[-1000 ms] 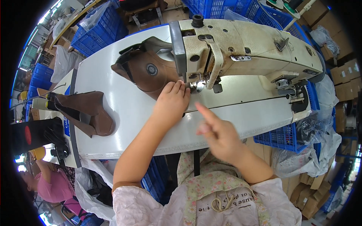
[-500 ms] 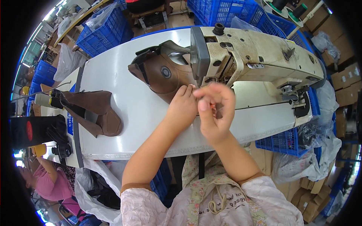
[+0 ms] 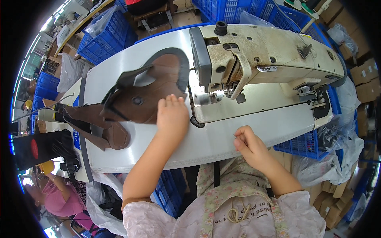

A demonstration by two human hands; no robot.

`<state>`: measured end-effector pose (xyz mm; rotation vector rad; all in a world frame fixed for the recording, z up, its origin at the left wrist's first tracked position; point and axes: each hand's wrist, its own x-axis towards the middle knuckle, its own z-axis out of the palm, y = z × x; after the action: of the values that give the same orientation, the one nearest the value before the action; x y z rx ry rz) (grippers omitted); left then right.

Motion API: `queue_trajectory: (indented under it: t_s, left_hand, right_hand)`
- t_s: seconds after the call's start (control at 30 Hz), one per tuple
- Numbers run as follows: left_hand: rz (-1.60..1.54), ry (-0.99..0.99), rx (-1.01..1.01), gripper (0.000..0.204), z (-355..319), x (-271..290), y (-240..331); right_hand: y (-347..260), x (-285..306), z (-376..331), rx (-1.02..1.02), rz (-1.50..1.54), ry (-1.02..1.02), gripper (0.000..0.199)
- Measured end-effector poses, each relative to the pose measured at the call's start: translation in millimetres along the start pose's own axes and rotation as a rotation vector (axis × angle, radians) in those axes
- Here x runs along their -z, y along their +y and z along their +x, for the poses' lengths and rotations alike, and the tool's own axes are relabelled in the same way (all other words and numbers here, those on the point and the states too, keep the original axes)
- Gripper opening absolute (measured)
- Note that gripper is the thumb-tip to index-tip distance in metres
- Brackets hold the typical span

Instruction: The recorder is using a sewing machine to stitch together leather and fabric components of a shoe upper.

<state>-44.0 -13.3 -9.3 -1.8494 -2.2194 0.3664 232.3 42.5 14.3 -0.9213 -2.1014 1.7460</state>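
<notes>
My left hand [image 3: 171,116] lies flat on a brown leather shoe upper [image 3: 149,93] with grey lining, which rests on the white sewing table [image 3: 222,139] just left of the needle of the cream sewing machine [image 3: 266,59]. My right hand [image 3: 249,143] is at the table's front edge, fingers pinched together; what it pinches is too small to make out, possibly a thread. More brown leather pieces [image 3: 99,129] lie stacked to the left of the upper.
Blue plastic crates [image 3: 107,33] stand behind and under the table. Cardboard boxes [image 3: 367,75] and plastic bags sit at the right. A black box [image 3: 35,148] sits at the left. Another person in pink [image 3: 59,194] works at lower left.
The shoe upper has slid left, away from under the machine head. My right hand has drawn back from the needle area to the table's front edge, while my left hand stays on the leather.
</notes>
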Motion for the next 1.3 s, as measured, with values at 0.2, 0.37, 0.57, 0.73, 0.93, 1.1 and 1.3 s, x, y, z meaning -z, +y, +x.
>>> queue_trajectory:
  t_s: [0.2,0.37,0.57,0.73,0.93,1.1,1.3]
  left_hand:
    - [-0.005,0.055,-0.005,0.061,-33.9,-7.7,-23.4]
    - [-0.134,0.112,0.035,0.067,-39.3,-2.6,-28.9]
    - [-0.192,0.233,0.063,0.070,-40.5,3.2,-38.7]
    - [-0.213,0.272,0.074,0.070,-37.0,0.9,-38.1]
    - [-0.213,0.281,0.062,0.067,-37.0,-2.4,-38.7]
    - [-0.224,0.272,0.060,0.068,-37.0,-1.0,-36.3]
    - [-0.215,0.269,0.065,0.068,-38.3,-3.1,-35.3]
  right_hand:
    - [16.0,-35.2,40.7,0.141,0.244,-0.018,0.042]
    - [-20.9,-49.9,81.8,-0.219,0.580,-0.200,0.051]
    - [-14.9,-82.9,124.7,-0.340,0.924,-0.131,0.057]
    - [-11.1,-100.8,147.9,-0.386,1.140,-0.010,0.032]
    - [-13.2,-118.3,157.9,-0.334,1.368,-0.007,0.022]
    - [-12.7,-125.5,162.4,-0.393,1.419,0.039,0.022]
    - [-12.8,-130.0,162.6,-0.405,1.451,0.056,0.021]
